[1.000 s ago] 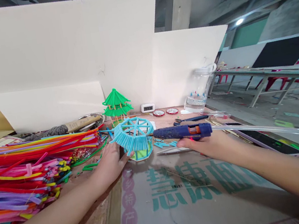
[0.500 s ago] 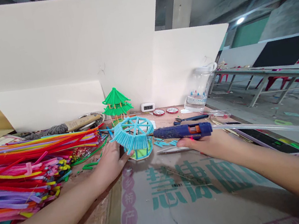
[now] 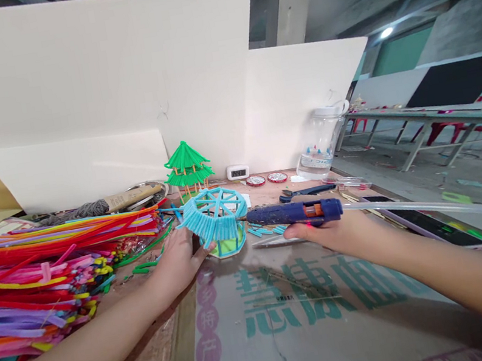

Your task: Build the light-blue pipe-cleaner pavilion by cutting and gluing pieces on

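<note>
My left hand (image 3: 182, 255) is closed on the lower left side of a small blue pavilion model (image 3: 216, 225), its thumb near the green base. Blue strips cover the front left of the model's roof; the back shows open spokes. In my right hand (image 3: 328, 230) is a dark blue glue gun (image 3: 295, 212), its nozzle at the roof's right edge; whether it touches I cannot tell. A long clear glue stick (image 3: 430, 207) sticks out of the gun's back. Short blue cut pieces (image 3: 267, 229) and scissors (image 3: 272, 241) lie beneath the gun.
Bundles of coloured pipe cleaners (image 3: 53, 273) fill the left side. Behind stand a green tiered pavilion (image 3: 187, 165), a digital timer (image 3: 238, 172), two round red-rimmed tins (image 3: 266, 179) and a water bottle (image 3: 320, 142). Pliers (image 3: 305, 192) and a phone (image 3: 423, 221) lie to the right.
Almost nothing differs. The glue gun's nozzle stays by the roof edge, and both hands keep their hold.
</note>
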`<state>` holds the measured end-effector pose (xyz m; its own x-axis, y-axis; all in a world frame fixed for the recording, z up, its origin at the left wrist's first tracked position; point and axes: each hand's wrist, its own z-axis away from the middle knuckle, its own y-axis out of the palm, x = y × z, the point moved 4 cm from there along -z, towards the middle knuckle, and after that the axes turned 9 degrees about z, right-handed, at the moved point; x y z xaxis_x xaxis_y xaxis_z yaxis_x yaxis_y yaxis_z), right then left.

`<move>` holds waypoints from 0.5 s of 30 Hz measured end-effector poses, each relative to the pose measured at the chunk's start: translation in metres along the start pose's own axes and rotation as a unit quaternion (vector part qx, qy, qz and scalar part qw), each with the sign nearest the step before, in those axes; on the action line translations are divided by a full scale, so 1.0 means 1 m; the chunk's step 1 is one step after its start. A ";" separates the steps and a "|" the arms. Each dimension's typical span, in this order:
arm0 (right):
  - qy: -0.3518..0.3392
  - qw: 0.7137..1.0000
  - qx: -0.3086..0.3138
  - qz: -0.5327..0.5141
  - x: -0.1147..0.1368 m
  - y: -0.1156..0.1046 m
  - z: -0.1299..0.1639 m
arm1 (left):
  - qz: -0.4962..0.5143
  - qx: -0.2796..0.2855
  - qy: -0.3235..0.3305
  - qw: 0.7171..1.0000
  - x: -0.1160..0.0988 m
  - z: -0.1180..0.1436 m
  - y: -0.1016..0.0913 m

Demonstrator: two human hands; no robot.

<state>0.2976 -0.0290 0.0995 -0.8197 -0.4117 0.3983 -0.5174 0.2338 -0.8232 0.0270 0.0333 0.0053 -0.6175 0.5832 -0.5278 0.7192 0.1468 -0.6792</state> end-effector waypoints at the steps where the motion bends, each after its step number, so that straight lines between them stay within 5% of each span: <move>1: -0.004 1.000 -0.001 0.002 0.000 0.000 0.000 | 0.003 -0.003 0.004 1.000 0.000 0.000 0.000; 15: -0.024 0.999 -0.027 0.005 0.000 0.001 0.000 | -0.001 0.000 -0.006 1.000 0.001 -0.001 0.000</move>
<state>0.2975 -0.0286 0.0989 -0.8133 -0.4502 0.3685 -0.5219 0.2847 -0.8041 0.0269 0.0341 0.0051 -0.6227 0.5737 -0.5321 0.7178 0.1480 -0.6804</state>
